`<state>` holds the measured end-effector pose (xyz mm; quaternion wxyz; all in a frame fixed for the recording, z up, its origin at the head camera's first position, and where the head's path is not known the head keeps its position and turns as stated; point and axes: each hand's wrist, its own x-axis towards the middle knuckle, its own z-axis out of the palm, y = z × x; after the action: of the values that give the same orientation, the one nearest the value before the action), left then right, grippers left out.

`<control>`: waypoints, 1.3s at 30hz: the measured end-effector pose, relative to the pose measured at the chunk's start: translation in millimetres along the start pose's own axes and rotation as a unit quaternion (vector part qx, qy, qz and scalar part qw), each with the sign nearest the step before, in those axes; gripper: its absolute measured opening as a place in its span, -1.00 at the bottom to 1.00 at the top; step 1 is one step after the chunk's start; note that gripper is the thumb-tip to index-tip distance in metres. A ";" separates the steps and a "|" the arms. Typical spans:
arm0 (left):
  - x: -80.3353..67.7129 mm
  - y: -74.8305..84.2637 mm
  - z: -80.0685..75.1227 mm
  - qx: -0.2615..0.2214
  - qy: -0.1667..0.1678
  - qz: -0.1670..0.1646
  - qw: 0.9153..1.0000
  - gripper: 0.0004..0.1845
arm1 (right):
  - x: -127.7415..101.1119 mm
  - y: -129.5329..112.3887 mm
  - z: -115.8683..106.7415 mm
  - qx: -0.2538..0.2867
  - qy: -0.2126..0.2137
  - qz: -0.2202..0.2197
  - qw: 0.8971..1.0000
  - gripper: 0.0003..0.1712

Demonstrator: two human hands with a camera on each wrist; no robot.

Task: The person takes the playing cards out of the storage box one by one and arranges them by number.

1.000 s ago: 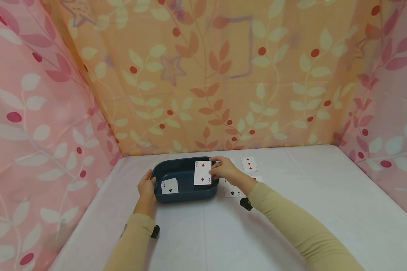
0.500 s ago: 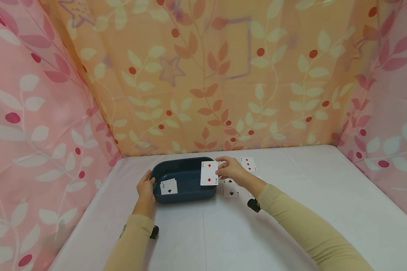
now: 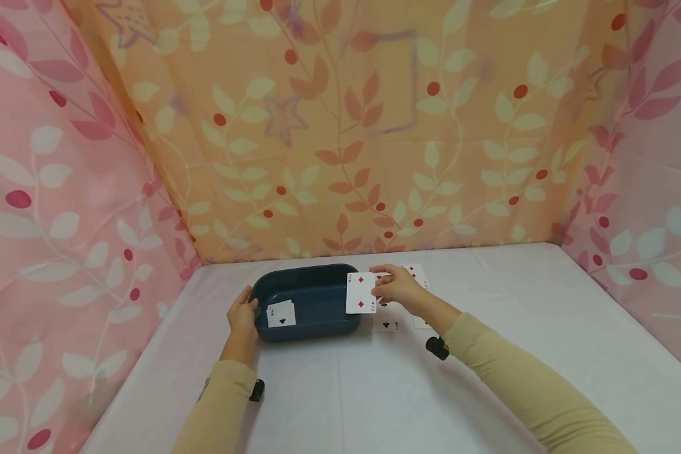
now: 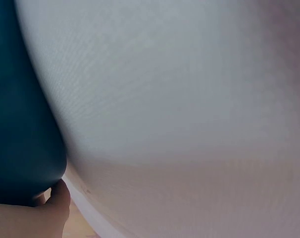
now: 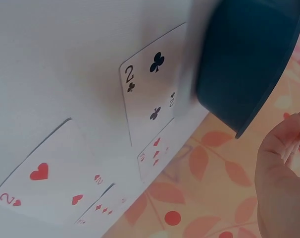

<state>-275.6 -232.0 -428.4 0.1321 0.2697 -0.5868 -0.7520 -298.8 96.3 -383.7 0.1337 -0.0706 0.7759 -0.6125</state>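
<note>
The left hand grips the left end of the dark blue oval plastic tub, fingers curled over its rim and thumb against the outer wall; the left wrist view shows the thumb pressed to the tub's blue side, likely to keep the light container from sliding on the white cloth-covered surface. Inside the tub, leaning against the near left wall, lies a white playing card with a black club, face up.

Just right of that, over the tub's right rim, the right hand pinches a two of diamonds card by its right edge, between thumb and fingers. The card is held upright with its face toward the head camera, clear of the surface and partly over the tub's right end; an edge pinch like this keeps the face readable.

Further right, flat on the surface beside the tub, lie more cards face up: a two of clubs card nearest the tub, a two of hearts card next to it, and a diamond card behind the hand, partly hidden. The right wrist view shows further small diamond cards beyond these, too cropped to read. They lie spread apart, not stacked, so each face shows. Leaf-patterned pink and orange fabric walls in the surface.
</note>
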 end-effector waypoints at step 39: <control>-2.0 2.6 1.3 -0.008 -0.003 0.003 1.000 -0.43 | -26.6 20.7 -60.0 -0.011 -0.004 -0.025 1.000 -0.31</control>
<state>-275.0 -230.6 -425.2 0.1347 0.2642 -0.5825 -0.7568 -289.9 164.4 -387.7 0.1207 -0.0945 0.7797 -0.6071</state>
